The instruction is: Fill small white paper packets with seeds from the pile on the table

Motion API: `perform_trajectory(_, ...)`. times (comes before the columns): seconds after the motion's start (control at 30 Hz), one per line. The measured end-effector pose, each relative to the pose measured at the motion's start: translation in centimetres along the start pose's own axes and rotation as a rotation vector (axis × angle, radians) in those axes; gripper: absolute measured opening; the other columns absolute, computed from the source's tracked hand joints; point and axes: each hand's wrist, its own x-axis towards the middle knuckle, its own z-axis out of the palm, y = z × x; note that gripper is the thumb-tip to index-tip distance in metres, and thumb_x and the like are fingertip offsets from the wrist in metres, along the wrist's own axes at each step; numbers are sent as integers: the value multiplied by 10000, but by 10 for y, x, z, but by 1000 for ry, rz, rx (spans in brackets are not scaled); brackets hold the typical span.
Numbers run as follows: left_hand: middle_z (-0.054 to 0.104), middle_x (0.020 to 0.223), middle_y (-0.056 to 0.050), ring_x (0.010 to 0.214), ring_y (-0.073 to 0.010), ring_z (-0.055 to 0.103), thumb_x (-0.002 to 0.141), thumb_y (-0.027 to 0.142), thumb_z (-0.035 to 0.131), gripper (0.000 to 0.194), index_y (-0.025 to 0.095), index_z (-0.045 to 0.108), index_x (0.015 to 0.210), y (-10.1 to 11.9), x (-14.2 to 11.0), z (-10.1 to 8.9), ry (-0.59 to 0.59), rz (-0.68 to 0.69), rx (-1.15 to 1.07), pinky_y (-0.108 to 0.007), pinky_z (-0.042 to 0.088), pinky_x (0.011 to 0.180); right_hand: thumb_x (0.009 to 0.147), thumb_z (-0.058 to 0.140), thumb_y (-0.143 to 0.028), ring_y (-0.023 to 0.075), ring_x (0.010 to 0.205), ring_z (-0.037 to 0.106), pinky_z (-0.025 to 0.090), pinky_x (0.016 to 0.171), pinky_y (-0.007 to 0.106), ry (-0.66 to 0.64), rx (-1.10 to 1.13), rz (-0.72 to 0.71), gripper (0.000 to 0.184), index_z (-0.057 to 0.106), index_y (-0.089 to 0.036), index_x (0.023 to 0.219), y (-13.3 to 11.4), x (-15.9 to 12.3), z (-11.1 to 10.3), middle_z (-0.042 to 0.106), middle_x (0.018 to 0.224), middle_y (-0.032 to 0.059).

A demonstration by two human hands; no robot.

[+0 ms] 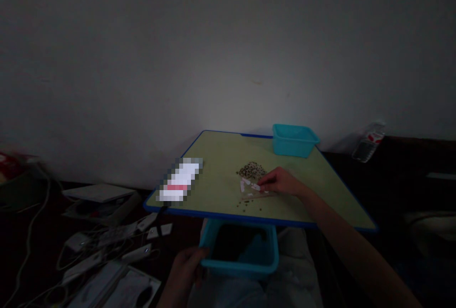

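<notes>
My right hand [283,182] reaches over the low table, its fingertips pinched at a small clear plastic bag [249,190] with pale shiny patches. Just behind the bag is a heap of small dark and light pieces [252,169], too small to name for certain. A few loose bits lie in front of the bag. On my lap rests a turquoise plastic basin [245,269], partly below the table edge, with dark contents or shadow inside. My left hand [190,261] is closed on the basin's left rim.
The pale tabletop [213,151] has a blue edge. A second turquoise basin [292,140] stands at its back right corner. A blurred-out bright phone-like screen [181,179] is at the left edge. Cables and power strips [117,236] clutter the floor at left; a clear package [369,142] leans at right.
</notes>
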Motion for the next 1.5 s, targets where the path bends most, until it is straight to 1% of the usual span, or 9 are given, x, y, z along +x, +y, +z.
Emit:
perform_trajectory(0.1,367,267,82,250,-55,289,636,391,631,346,192,486,393,-1,0,0,22,-2,-8,-187,177,299,714,657,-348,152,661,610,428,609,229,-7,-4,-19,293,721,-163,933,-1,-1,0,710,775,40)
perform_trajectory(0.2,360,254,75,247,-57,288,651,396,621,379,192,472,368,-1,0,1,-3,19,2,-191,177,300,716,658,-347,155,675,613,430,616,230,-15,-10,-35,293,720,-165,937,-1,-1,0,710,778,41)
perform_trajectory(0.37,372,256,71,240,-65,323,655,401,615,381,191,478,369,1,-1,1,-6,23,22,-194,206,306,711,661,-359,163,694,618,442,629,240,-13,-12,-13,319,712,-171,964,-1,-1,1,712,811,46)
perform_trajectory(0.57,360,252,80,232,-63,299,647,394,620,367,196,473,376,3,-2,1,4,3,10,-194,181,299,706,664,-369,162,696,620,446,634,238,-20,-13,-17,314,718,-172,944,-2,-1,2,712,799,43)
perform_trajectory(0.73,362,256,75,243,-73,332,664,389,608,387,194,465,363,1,-2,1,-14,43,13,-199,228,314,709,657,-381,162,698,619,446,630,238,-12,-32,-14,310,719,-182,940,0,0,2,712,797,33)
perform_trajectory(0.93,340,259,78,244,-67,290,642,411,619,397,198,451,352,-3,2,-1,-1,29,20,-201,175,299,715,653,-377,173,721,625,451,647,247,-29,-30,-20,318,715,-168,947,-1,-1,2,712,812,41)
perform_trajectory(1.2,372,259,66,256,-70,284,635,428,623,377,198,491,367,-4,2,0,-12,5,4,-203,174,307,718,653,-379,164,715,625,449,643,241,-41,-31,-38,333,709,-167,969,-4,-1,2,711,824,45)
perform_trajectory(1.33,350,267,74,253,-68,284,643,411,622,384,199,471,361,-2,0,1,-3,21,-9,-201,160,296,718,651,-386,161,707,621,448,628,237,-31,-29,-31,338,707,-171,973,-1,-1,4,710,808,41)
perform_trajectory(1.5,339,268,84,251,-67,276,633,397,634,368,203,463,371,-1,-2,2,22,9,-24,-201,173,289,728,639,-385,157,696,614,441,622,232,-10,-37,-38,306,716,-183,946,0,-1,7,708,800,30)
